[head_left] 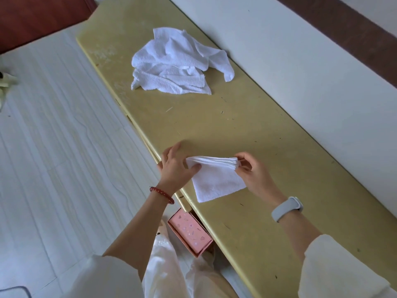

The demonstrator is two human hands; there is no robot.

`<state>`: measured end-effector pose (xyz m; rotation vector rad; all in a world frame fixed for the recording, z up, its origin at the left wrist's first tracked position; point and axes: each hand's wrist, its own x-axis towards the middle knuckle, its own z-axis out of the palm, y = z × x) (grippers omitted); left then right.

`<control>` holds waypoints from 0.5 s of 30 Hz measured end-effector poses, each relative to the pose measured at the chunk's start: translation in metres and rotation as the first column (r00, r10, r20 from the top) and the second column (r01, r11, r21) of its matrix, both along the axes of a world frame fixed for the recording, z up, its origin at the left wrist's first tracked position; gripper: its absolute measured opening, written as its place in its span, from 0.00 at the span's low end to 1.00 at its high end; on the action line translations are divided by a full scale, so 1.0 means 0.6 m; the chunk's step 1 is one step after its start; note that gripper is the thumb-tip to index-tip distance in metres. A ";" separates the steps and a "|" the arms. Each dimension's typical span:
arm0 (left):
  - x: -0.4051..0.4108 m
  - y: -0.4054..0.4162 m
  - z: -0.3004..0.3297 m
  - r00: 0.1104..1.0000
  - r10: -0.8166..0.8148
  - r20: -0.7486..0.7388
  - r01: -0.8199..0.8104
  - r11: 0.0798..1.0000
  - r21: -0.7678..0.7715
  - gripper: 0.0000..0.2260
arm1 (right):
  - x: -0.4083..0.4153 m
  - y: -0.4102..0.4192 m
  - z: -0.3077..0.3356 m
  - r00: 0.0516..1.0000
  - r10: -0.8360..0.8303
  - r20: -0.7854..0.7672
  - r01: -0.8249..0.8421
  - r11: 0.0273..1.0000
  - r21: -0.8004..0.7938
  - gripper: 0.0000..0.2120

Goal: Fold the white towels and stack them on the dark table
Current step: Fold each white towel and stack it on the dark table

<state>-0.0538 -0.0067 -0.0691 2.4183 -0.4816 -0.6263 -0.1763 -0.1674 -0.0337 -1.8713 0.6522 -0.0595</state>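
From the head camera we see our left hand (176, 166) and right hand (251, 171), fingers pinching opposite ends of a folded white towel (217, 181) at the near edge of the yellow surface (257, 130). Farther along it lies a crumpled pile of towels (174, 63).

— What's the room like?
— Pale plank floor (53, 136), a long yellow table (247, 130) against a white wall (290, 61).
— Anything else?
— Dark red furniture (38, 16) in the far corner.
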 end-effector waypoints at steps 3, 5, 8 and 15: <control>0.006 0.001 0.011 0.993 0.068 -0.095 -0.078 0.990 -0.115 0.19 | 0.005 0.001 0.006 0.999 -0.033 0.024 0.034 0.999 -0.023 0.06; 0.004 0.013 0.024 0.988 0.081 -0.135 -0.110 0.969 -0.223 0.17 | 0.012 0.008 0.012 0.997 -0.063 0.033 0.063 0.998 -0.027 0.07; -0.011 0.054 0.057 0.966 0.139 -0.217 -0.208 0.919 -0.334 0.07 | 0.031 0.038 0.032 0.995 -0.093 0.025 0.092 0.995 0.022 0.09; 0.007 0.237 0.114 0.816 0.395 -0.421 -0.548 0.760 -0.349 0.11 | 0.129 0.195 0.071 0.977 0.109 -0.183 -0.069 0.975 0.212 0.05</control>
